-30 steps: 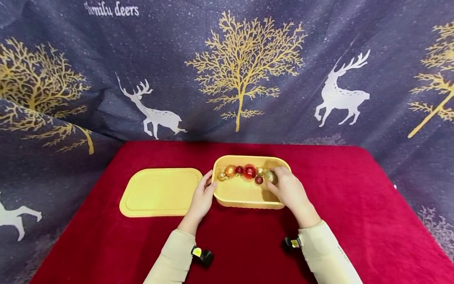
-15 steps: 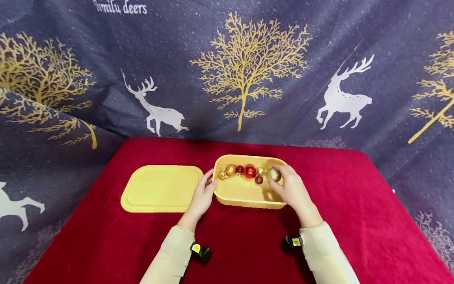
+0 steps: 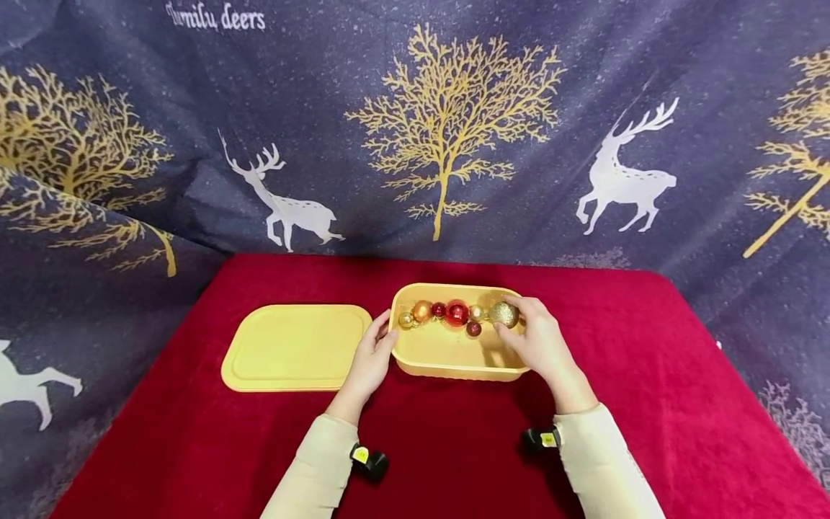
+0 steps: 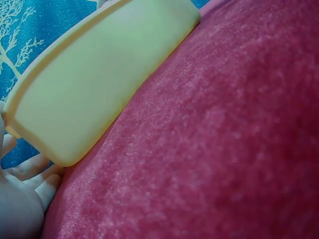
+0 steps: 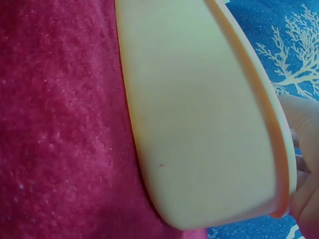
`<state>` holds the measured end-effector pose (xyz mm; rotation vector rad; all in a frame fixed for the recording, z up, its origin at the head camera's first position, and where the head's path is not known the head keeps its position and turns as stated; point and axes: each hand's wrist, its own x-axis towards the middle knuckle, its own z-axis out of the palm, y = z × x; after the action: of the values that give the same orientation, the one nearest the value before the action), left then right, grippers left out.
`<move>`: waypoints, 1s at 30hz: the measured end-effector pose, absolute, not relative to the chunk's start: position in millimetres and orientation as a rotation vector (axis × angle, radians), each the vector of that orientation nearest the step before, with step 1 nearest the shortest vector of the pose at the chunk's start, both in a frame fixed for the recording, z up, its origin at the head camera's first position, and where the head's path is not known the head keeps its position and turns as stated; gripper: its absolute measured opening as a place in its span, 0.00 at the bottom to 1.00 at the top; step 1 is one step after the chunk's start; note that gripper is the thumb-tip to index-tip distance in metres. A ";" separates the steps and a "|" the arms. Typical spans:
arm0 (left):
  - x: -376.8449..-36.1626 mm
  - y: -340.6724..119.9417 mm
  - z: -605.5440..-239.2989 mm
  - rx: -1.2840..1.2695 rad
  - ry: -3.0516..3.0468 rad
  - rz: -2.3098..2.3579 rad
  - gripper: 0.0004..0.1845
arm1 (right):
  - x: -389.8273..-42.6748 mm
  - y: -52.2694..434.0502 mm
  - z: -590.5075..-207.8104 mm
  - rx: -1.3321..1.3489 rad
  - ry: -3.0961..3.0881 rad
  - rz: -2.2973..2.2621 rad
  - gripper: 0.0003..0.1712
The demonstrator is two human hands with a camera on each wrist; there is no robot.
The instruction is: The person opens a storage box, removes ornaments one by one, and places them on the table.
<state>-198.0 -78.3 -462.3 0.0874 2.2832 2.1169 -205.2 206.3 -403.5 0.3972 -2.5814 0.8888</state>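
Observation:
A yellow plastic box stands on the table, with several Christmas baubles inside in a loose row along its far half. My left hand grips the left end of the box, thumb at the rim and fingers along the outer wall. In the left wrist view those fingers lie by the box's corner. Over the box's right end, my right hand pinches a glittery gold bauble between thumb and fingers. A shiny red bauble, an orange-gold bauble and smaller red and gold ones lie left of it.
Flat to the left of the box lies its yellow lid. A red cloth covers the table. Behind hangs a dark blue backdrop with printed trees and deer. Black wrist cameras are strapped to both sleeves.
My right hand has shifted slightly right and the gold bauble with it, toward the box's right end. The left hand stays at the box's left end.

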 end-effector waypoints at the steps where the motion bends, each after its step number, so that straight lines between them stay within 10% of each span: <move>1: -197.4 -78.3 -462.9 0.091 2.284 2.122 0.27 | -205.2 206.6 -403.7 0.401 -2.573 0.901 0.28; 30: -198.9 -79.8 -462.6 0.114 2.279 2.139 0.26 | -189.8 235.5 -408.0 0.162 -2.415 1.183 0.27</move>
<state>-198.9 -79.8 -462.6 0.1138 2.2792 2.1395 -189.8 235.5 -408.0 0.1617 -2.4147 1.1826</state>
